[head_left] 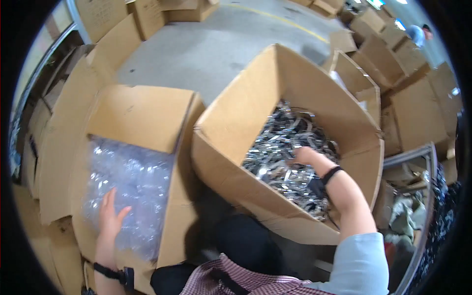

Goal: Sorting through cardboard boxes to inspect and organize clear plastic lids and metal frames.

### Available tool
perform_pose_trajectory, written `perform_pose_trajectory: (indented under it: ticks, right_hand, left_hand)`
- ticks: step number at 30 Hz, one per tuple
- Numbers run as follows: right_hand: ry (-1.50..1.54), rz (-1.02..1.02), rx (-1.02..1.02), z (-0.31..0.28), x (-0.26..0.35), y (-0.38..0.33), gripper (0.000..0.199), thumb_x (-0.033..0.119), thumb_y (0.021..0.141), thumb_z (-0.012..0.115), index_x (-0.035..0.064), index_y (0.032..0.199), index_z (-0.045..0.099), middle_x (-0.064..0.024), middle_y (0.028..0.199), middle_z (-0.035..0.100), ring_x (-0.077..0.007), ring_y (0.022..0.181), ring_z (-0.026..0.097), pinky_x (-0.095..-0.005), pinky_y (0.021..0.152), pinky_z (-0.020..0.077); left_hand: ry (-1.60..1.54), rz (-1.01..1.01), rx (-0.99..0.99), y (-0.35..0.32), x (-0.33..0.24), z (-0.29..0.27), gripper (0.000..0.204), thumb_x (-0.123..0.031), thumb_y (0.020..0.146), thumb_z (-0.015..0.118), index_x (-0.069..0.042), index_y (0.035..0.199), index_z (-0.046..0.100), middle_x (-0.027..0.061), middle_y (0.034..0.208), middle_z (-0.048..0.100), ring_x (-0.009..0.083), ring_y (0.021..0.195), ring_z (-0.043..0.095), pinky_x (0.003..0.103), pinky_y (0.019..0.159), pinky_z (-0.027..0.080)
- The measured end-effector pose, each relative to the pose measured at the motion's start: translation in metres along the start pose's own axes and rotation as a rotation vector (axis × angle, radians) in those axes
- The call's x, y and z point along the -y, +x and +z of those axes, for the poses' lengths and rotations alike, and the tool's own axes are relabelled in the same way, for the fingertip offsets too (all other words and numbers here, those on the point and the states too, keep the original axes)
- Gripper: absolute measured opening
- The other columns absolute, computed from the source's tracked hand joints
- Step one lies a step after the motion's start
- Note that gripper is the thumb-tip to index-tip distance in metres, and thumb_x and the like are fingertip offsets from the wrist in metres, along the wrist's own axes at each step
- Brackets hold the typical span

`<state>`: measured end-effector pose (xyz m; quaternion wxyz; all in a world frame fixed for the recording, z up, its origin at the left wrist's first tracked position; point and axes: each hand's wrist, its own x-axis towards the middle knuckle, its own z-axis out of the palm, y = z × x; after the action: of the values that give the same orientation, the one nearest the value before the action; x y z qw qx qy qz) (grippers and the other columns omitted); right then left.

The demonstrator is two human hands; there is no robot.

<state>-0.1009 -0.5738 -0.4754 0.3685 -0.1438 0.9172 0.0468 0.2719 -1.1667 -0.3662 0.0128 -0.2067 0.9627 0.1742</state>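
Two open brown cardboard boxes sit side by side in front of the person, one under each hand. The left hand (111, 216) lies flat with fingers spread, grasping nothing, palm down on the clear, crinkled plastic bags (129, 184) that fill the left-hand cardboard box (142, 115); those bags spread out ahead of the fingertips and to both sides of the palm. The right hand (304, 156) reaches into the larger tilted cardboard box (231, 123), its fingers buried among the heap of shiny silver-and-black metal parts in clear wrap (287, 147). Whether those fingers have closed on a piece cannot be told, since they are turned away. The heap lies all around that hand, deepest beyond the fingertips and below the wrist, which wears a black band (330, 174). A black watch strap (110, 273) circles the left wrist.
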Motion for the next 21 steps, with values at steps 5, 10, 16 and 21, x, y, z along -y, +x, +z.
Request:
perform_pose_trajectory:
  ticks: [5,10,16,21]
  right_hand:
    - [-0.040,-0.033,-0.040,-0.007,-0.048,-0.048,0.055,0.053,0.070,0.076,0.0003,0.085,0.072,-0.0205,0.091,0.070,-0.0348,0.084,0.066,-0.0435,0.076,0.0509]
    - [0.113,-0.293,-0.320,0.014,-0.062,-0.071,0.013,0.015,0.077,0.068,0.0025,0.080,0.069,-0.0179,0.084,0.067,-0.0348,0.081,0.065,-0.0405,0.070,0.0496]
    - [0.469,-0.003,-0.684,-0.022,-0.058,-0.130,0.011,0.007,0.089,0.052,0.0001,0.087,0.061,-0.0156,0.074,0.063,-0.0274,0.062,0.061,-0.0400,0.060,0.0467]
    - [1.229,-0.317,-0.834,-0.069,-0.031,-0.182,0.012,0.012,0.099,0.051,0.0047,0.096,0.059,0.0039,0.066,0.044,-0.0026,0.050,0.034,-0.0217,0.043,0.0220]
  left_hand:
    - [-0.048,-0.059,0.150,0.028,-0.025,-0.002,0.086,-0.043,0.073,0.082,-0.006,0.142,0.044,0.0230,0.138,0.050,0.0378,0.127,0.049,0.042,0.105,0.042]
    - [-0.142,-0.148,0.169,0.012,0.017,0.006,0.091,-0.048,0.074,0.079,-0.006,0.145,0.040,0.0235,0.140,0.049,0.0366,0.130,0.048,0.043,0.106,0.040]
    - [-0.160,-0.146,-0.118,-0.016,0.020,-0.002,0.057,-0.031,0.089,0.066,-0.005,0.137,0.049,0.0240,0.134,0.055,0.0363,0.113,0.061,0.042,0.097,0.047]
    - [-0.719,-0.275,-0.414,-0.034,0.004,-0.024,0.038,-0.014,0.095,0.058,-0.005,0.131,0.054,0.0188,0.113,0.064,0.0246,0.085,0.068,0.034,0.074,0.055]
